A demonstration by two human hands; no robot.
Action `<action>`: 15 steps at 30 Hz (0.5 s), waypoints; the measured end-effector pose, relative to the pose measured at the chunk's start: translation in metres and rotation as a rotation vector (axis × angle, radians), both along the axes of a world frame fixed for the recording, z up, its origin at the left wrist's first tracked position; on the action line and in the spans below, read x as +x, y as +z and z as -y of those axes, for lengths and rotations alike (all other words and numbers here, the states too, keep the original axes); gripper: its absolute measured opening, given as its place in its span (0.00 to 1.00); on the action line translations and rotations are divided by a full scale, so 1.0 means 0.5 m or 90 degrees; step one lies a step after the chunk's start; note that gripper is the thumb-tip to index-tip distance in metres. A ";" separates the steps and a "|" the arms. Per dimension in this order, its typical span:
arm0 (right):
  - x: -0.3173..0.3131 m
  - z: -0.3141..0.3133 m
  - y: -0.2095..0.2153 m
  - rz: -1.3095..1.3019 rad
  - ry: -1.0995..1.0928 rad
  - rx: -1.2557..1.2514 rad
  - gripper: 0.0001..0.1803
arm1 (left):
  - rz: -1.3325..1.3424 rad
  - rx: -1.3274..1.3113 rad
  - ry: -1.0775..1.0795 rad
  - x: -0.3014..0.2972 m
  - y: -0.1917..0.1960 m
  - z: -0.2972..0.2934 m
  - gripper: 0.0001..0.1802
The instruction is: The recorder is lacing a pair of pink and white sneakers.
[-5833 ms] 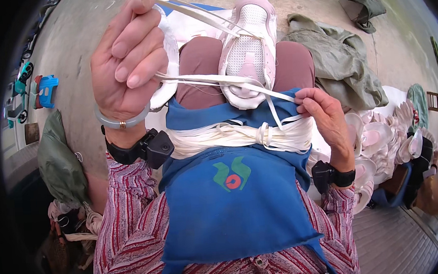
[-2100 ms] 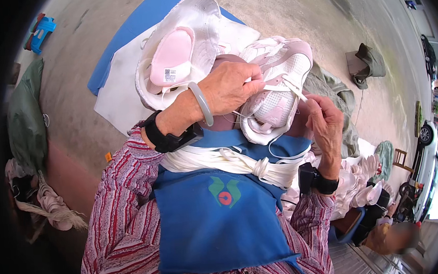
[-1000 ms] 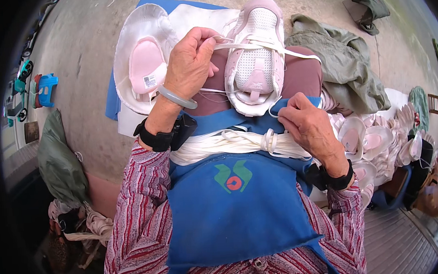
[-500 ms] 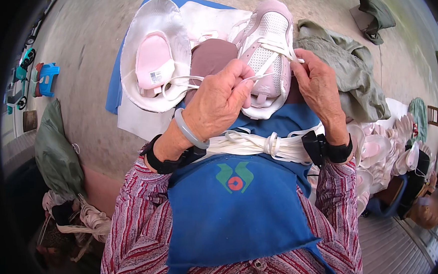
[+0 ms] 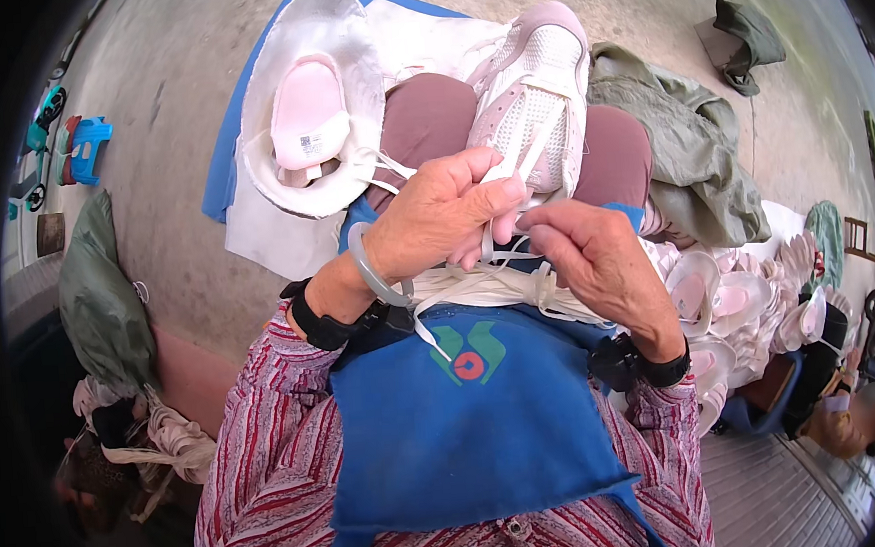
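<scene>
A pink and white sneaker upper (image 5: 543, 66) rests on my lap with its toe pointing away from me. White shoelaces (image 5: 533, 147) run over its front and down to my hands. My left hand (image 5: 444, 213) is closed in a pinch on the laces at the near end of the shoe. Just right of it, my right hand (image 5: 597, 259) pinches a lace end between thumb and fingers. Left of the shoe lies a second white upper with a pink insole (image 5: 308, 116), its thin lace trailing toward my left hand. A bundle of white laces (image 5: 458, 287) lies across my blue apron (image 5: 467, 422).
Many pink and white shoe uppers (image 5: 735, 300) are heaped at my right. A grey-green cloth (image 5: 685, 138) lies beyond my right knee. On the left are a green bag (image 5: 106, 294) and a blue stool (image 5: 92, 149). Another person (image 5: 847, 419) is partly visible at the right edge.
Both hands have come nearer to me, drawing the laces off the shoe's front. My right hand has moved down and left toward my left hand. A loose lace end now hangs over the apron.
</scene>
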State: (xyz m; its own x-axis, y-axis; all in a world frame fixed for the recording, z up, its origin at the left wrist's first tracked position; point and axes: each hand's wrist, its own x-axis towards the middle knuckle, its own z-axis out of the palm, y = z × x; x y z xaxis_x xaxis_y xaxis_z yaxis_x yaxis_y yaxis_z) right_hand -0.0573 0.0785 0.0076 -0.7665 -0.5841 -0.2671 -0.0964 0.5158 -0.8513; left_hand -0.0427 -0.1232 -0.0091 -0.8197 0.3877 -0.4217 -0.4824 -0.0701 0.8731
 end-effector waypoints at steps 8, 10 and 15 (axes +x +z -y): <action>-0.018 0.071 -0.080 -0.204 -0.249 -0.201 0.22 | 0.075 0.282 -0.030 0.008 0.039 -0.019 0.15; -0.022 0.081 -0.069 -0.136 -0.263 -0.249 0.20 | 0.092 0.325 -0.039 0.010 0.036 -0.022 0.16; -0.029 0.036 -0.052 -0.312 -0.109 -0.128 0.15 | 0.015 0.050 -0.078 0.013 0.061 0.012 0.19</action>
